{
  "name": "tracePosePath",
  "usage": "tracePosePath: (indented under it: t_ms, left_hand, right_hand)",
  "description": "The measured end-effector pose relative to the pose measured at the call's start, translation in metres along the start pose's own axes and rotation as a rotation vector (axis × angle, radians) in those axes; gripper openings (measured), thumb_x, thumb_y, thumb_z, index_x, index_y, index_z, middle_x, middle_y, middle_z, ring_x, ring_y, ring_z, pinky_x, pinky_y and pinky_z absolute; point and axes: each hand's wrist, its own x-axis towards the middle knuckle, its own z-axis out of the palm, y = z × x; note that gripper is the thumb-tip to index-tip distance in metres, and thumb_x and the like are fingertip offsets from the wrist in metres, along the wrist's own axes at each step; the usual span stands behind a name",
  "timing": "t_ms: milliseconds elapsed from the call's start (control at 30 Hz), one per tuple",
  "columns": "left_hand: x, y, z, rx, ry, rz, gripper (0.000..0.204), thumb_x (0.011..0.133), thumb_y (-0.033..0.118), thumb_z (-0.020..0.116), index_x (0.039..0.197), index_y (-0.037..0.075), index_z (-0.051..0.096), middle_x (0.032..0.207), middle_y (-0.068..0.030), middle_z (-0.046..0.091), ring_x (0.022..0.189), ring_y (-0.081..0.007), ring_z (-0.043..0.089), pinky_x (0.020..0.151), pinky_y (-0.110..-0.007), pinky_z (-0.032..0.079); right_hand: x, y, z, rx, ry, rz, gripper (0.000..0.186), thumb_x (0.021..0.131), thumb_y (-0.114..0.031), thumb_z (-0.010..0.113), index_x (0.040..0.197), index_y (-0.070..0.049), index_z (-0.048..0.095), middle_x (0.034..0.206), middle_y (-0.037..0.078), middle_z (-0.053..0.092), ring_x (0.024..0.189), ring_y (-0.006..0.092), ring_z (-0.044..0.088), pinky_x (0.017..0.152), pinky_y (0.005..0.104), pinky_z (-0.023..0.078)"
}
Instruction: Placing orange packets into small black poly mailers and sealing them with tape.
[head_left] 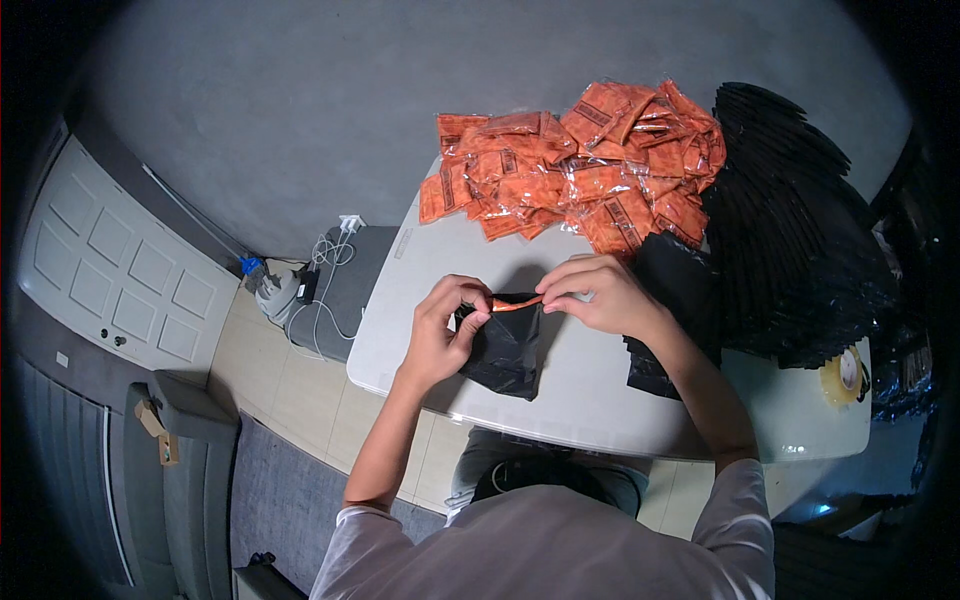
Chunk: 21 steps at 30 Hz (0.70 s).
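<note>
Left grip: the left hand (440,335) pinches the upper left edge of a black bag (507,347), with the thumb in front and the fingers curled behind.
Right grip: the right hand (600,292) has its fingertips pressed together on an orange packet (517,302) at the mouth of the bag.
Orange packet: only a thin strip is visible between the two hands; the rest is hidden inside the bag.
Black bag: soft, glossy plastic, rectangular, hanging from the grips just above the desk (590,395).
Desk: pale, smooth, with rounded corners.
Packet pile (580,165): many orange packets in shiny clear wrap, heaped at the far edge of the desk.
Bag stack (790,230): flat black bags fanned out on the right, partly lost in the dark.
Tape roll (848,375): near the right corner of the desk, hard to make out.
</note>
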Motion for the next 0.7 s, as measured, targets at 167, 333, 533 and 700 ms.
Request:
tracePosePath:
  t_ms: [167,333,533,700]
  left_hand:
    - [0.002,0.002,0.000,0.046,0.008,0.064,0.014,0.090,0.008,0.078,0.090,0.002,0.065,0.106,-0.0121,0.070,0.095,-0.0242,0.068,0.088,-0.036,0.053]
    - [-0.001,0.007,-0.009,0.093,0.004,0.041,0.014,0.088,0.008,0.079,0.092,0.003,0.066,0.115,-0.0117,0.068,0.103,-0.0283,0.066,0.094,-0.039,0.051]
    - [0.014,0.028,-0.024,0.302,-0.043,0.181,0.018,0.081,0.009,0.082,0.090,0.003,0.067,0.126,-0.0136,0.063,0.120,-0.0348,0.058,0.103,-0.045,0.049]
    - [0.017,0.033,-0.039,0.280,-0.010,0.168,0.017,0.081,0.008,0.080,0.088,0.004,0.065,0.125,-0.0120,0.063,0.121,-0.0350,0.057,0.103,-0.047,0.047]
  right_hand:
    - [0.002,-0.005,-0.001,-0.034,-0.053,0.034,0.009,0.088,-0.008,0.077,0.091,-0.002,0.071,0.109,0.005,0.075,0.094,0.0283,0.071,0.087,0.0392,0.055]
    - [0.009,-0.024,-0.003,-0.057,0.019,0.021,0.011,0.090,-0.008,0.075,0.091,-0.003,0.064,0.121,0.006,0.064,0.102,0.0289,0.068,0.091,0.0403,0.053]
    - [0.028,-0.071,-0.021,-0.366,-0.213,-0.043,0.009,0.097,-0.014,0.065,0.093,-0.007,0.062,0.128,0.005,0.055,0.125,0.0276,0.055,0.101,0.0451,0.049]
    - [0.046,-0.084,-0.030,-0.464,-0.285,-0.082,0.009,0.095,-0.015,0.067,0.097,-0.007,0.063,0.123,0.006,0.055,0.122,0.0278,0.055,0.100,0.0448,0.049]
